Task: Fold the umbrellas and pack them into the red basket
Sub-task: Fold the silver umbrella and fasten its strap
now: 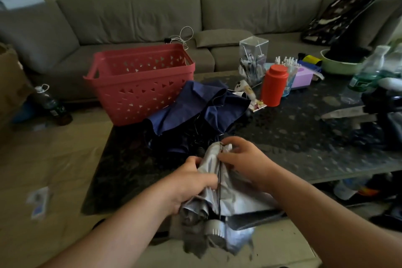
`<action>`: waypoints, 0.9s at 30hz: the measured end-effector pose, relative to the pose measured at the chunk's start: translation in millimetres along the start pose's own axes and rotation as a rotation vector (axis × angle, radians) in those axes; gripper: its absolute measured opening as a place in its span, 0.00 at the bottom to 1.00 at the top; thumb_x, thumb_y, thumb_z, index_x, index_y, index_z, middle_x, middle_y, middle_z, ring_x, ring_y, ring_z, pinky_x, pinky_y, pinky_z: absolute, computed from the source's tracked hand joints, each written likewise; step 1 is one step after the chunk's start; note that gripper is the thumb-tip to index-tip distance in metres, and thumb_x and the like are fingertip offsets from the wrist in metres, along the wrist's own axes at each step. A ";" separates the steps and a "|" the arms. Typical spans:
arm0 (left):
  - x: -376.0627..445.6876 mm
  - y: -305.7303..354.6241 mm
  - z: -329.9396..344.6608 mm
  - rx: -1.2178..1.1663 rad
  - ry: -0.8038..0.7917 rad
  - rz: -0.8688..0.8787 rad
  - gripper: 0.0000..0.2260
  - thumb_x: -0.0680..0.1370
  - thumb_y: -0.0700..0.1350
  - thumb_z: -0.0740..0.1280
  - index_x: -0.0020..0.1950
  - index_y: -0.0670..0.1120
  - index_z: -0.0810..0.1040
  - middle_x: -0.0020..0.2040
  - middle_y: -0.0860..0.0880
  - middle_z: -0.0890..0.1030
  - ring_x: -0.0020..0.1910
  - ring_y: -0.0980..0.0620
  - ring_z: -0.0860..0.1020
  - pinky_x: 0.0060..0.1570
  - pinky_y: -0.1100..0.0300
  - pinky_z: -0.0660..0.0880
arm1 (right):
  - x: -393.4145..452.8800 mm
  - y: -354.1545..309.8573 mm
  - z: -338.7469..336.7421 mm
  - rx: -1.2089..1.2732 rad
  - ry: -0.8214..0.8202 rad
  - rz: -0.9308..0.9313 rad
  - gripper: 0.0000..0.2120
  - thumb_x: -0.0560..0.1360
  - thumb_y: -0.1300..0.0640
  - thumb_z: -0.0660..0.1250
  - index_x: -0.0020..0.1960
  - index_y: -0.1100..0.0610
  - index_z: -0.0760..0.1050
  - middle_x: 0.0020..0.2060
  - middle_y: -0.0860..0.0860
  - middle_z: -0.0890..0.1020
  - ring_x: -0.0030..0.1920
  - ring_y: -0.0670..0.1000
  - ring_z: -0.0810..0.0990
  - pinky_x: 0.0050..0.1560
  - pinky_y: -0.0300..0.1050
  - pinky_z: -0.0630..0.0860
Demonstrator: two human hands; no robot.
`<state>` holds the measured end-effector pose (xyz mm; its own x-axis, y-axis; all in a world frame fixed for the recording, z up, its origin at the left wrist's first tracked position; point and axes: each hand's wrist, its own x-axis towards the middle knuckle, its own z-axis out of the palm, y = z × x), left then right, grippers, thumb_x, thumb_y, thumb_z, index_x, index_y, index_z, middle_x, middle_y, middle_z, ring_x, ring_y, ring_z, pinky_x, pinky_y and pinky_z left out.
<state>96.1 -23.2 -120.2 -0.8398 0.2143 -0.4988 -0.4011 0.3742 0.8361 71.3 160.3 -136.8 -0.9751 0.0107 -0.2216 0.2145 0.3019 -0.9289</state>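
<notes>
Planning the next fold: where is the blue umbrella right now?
The blue umbrella lies unfolded on the table, mid-frame, against the red basket's right front, just beyond both hands.

Both my forearms reach in from the lower frame; my left hand grips, my right hand pinches, fingers curled, at centre.
</notes>
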 end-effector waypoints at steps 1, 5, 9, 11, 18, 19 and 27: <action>-3.0 4.6 -2.2 -0.143 -0.037 0.011 0.26 0.70 0.35 0.71 0.68 0.46 0.73 0.51 0.38 0.85 0.46 0.41 0.87 0.45 0.45 0.86 | -6.2 -11.7 -2.5 0.032 0.008 -0.038 0.18 0.77 0.62 0.74 0.65 0.52 0.78 0.31 0.52 0.78 0.28 0.47 0.74 0.28 0.40 0.70; -15.7 34.9 -21.6 -0.611 -0.232 0.081 0.21 0.66 0.35 0.65 0.58 0.39 0.85 0.49 0.34 0.86 0.44 0.37 0.87 0.45 0.45 0.86 | -25.1 -81.5 -32.7 0.257 0.041 -0.258 0.24 0.77 0.68 0.72 0.70 0.51 0.76 0.43 0.56 0.85 0.34 0.46 0.82 0.32 0.38 0.75; -8.6 65.7 -46.8 -0.807 -0.195 0.148 0.17 0.68 0.40 0.60 0.41 0.35 0.88 0.39 0.37 0.86 0.33 0.41 0.86 0.31 0.51 0.84 | -26.8 -133.6 -67.5 0.309 0.075 -0.422 0.19 0.79 0.60 0.72 0.67 0.44 0.78 0.54 0.49 0.88 0.56 0.50 0.87 0.57 0.52 0.82; 1.1 77.1 -55.8 -0.897 -0.142 0.251 0.17 0.73 0.40 0.59 0.43 0.35 0.87 0.39 0.38 0.86 0.34 0.42 0.87 0.30 0.52 0.83 | -19.4 -139.6 -74.7 0.304 0.228 -0.446 0.12 0.81 0.57 0.70 0.62 0.46 0.81 0.50 0.47 0.88 0.51 0.47 0.88 0.53 0.49 0.83; 34.9 80.7 -63.2 -0.966 -0.003 0.310 0.22 0.76 0.52 0.70 0.66 0.42 0.84 0.56 0.39 0.87 0.50 0.42 0.88 0.42 0.50 0.85 | -1.7 -83.8 -62.0 0.149 0.550 -0.333 0.03 0.80 0.55 0.71 0.50 0.47 0.82 0.47 0.51 0.84 0.46 0.54 0.83 0.45 0.49 0.83; 40.6 76.6 -63.0 -0.977 0.033 0.282 0.24 0.75 0.49 0.72 0.70 0.43 0.81 0.58 0.39 0.86 0.53 0.40 0.87 0.44 0.47 0.85 | -0.5 -82.4 -61.7 0.132 0.572 -0.342 0.03 0.80 0.55 0.71 0.50 0.47 0.82 0.47 0.51 0.84 0.44 0.51 0.83 0.43 0.46 0.81; 49.5 83.3 -51.8 -0.818 0.191 0.511 0.20 0.80 0.40 0.71 0.70 0.53 0.77 0.61 0.45 0.86 0.60 0.42 0.85 0.61 0.37 0.80 | 15.9 -82.4 -48.9 -0.126 0.376 -0.429 0.11 0.76 0.65 0.73 0.42 0.50 0.85 0.38 0.51 0.86 0.36 0.51 0.83 0.34 0.51 0.79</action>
<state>2.2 -28.1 -63.5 -0.9988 0.0003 -0.0480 -0.0423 -0.4790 0.8768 35.3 182.1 -49.3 -0.9314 0.1930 0.3086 -0.1902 0.4647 -0.8648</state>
